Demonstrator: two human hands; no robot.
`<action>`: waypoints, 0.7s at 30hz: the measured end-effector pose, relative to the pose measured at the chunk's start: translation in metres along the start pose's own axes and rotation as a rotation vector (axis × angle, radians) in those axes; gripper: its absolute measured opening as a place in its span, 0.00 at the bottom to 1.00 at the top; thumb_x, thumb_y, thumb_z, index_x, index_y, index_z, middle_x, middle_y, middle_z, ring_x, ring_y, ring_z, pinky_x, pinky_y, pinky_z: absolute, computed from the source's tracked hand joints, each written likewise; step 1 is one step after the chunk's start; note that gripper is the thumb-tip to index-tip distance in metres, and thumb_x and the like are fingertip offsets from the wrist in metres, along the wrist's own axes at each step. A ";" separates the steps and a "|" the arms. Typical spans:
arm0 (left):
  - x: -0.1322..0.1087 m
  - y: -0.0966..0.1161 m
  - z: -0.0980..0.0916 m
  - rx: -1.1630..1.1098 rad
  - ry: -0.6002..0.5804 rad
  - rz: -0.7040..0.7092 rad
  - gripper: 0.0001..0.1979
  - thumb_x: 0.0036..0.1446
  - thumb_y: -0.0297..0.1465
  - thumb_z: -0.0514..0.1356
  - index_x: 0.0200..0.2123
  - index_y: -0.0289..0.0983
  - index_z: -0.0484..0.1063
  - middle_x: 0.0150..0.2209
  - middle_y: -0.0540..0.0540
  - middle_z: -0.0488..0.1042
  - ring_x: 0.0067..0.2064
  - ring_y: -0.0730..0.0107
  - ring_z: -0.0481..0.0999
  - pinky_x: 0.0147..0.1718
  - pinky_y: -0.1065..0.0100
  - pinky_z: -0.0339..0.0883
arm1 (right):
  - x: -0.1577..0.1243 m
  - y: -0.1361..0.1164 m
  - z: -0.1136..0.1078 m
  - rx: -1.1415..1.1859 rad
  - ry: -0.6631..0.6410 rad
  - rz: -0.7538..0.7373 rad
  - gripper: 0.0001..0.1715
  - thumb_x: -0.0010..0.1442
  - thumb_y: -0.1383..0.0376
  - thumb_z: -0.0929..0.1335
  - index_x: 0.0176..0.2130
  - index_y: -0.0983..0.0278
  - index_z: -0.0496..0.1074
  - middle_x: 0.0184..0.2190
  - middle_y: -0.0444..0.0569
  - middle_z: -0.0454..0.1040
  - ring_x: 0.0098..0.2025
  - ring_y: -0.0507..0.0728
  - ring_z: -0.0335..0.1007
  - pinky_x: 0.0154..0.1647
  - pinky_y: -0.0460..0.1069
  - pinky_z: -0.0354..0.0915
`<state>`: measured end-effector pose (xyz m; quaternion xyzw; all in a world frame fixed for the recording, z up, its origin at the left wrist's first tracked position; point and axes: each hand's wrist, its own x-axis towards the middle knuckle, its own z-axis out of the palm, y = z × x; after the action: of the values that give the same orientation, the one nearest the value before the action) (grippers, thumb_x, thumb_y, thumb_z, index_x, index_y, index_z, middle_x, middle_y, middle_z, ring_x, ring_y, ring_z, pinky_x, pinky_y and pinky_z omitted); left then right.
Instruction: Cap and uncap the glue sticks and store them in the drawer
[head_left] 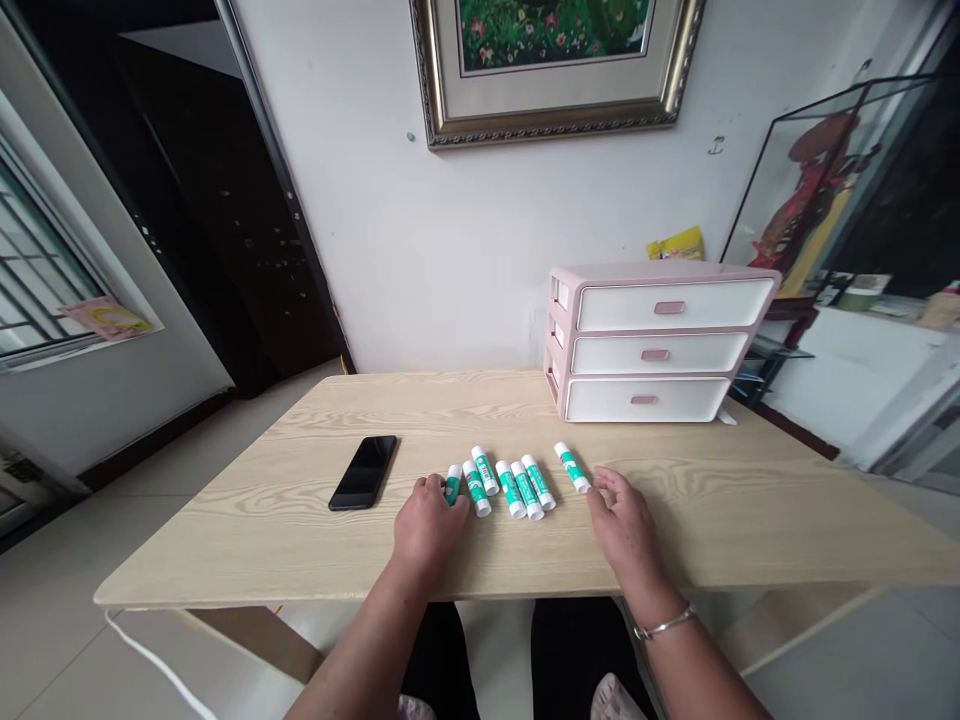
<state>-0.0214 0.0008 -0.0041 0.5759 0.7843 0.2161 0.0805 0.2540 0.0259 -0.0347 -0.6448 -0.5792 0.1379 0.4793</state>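
Observation:
Several green-and-white glue sticks lie on the wooden table (322, 545) in front of me. My left hand (427, 520) is closed around the leftmost glue stick (452, 484), whose lower part is hidden by the fingers. Just right of that hand, two glue sticks (477, 490) lie side by side, and three more (526, 488) form a slanted row in the middle. Apart from these rests a single glue stick (573, 468) on the right. My right hand (621, 515) is beside its lower end, thumb and fingers apart, at or very near touching it.
A black phone (364, 473) lies on the table's left part. At the back right stands a pink-and-white drawer unit (654, 355), with a yellow packet (679, 244) behind its top. The wall with a framed picture (555, 125) borders the table's far edge.

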 end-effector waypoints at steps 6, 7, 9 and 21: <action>-0.005 0.002 0.002 0.008 0.039 0.002 0.12 0.61 0.37 0.54 0.39 0.36 0.73 0.46 0.35 0.76 0.42 0.51 0.80 0.37 0.61 0.66 | -0.002 0.008 0.003 -0.037 -0.002 -0.050 0.23 0.63 0.56 0.62 0.51 0.64 0.73 0.45 0.55 0.77 0.50 0.64 0.70 0.55 0.58 0.64; -0.005 0.002 0.001 -0.003 0.045 -0.002 0.12 0.61 0.37 0.54 0.38 0.36 0.73 0.46 0.35 0.77 0.42 0.51 0.79 0.37 0.61 0.66 | -0.001 0.010 0.003 -0.038 -0.002 -0.052 0.23 0.63 0.55 0.63 0.51 0.63 0.73 0.45 0.55 0.77 0.50 0.64 0.70 0.55 0.58 0.63; -0.004 -0.001 -0.001 -0.035 0.058 -0.004 0.13 0.63 0.38 0.53 0.38 0.37 0.73 0.45 0.35 0.77 0.44 0.51 0.79 0.37 0.62 0.65 | -0.001 0.012 0.004 -0.031 0.011 -0.059 0.22 0.63 0.54 0.63 0.51 0.63 0.73 0.46 0.54 0.77 0.51 0.64 0.70 0.56 0.59 0.63; 0.030 -0.009 -0.010 -0.315 0.037 0.283 0.15 0.64 0.40 0.52 0.49 0.40 0.67 0.38 0.46 0.79 0.37 0.63 0.78 0.36 0.67 0.65 | 0.005 -0.099 0.012 0.188 -0.043 -0.393 0.22 0.68 0.53 0.59 0.47 0.62 0.75 0.44 0.56 0.80 0.45 0.62 0.77 0.45 0.55 0.71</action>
<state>-0.0425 0.0242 0.0043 0.6567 0.6533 0.3558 0.1239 0.1862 0.0230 0.0380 -0.4689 -0.6885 0.1089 0.5424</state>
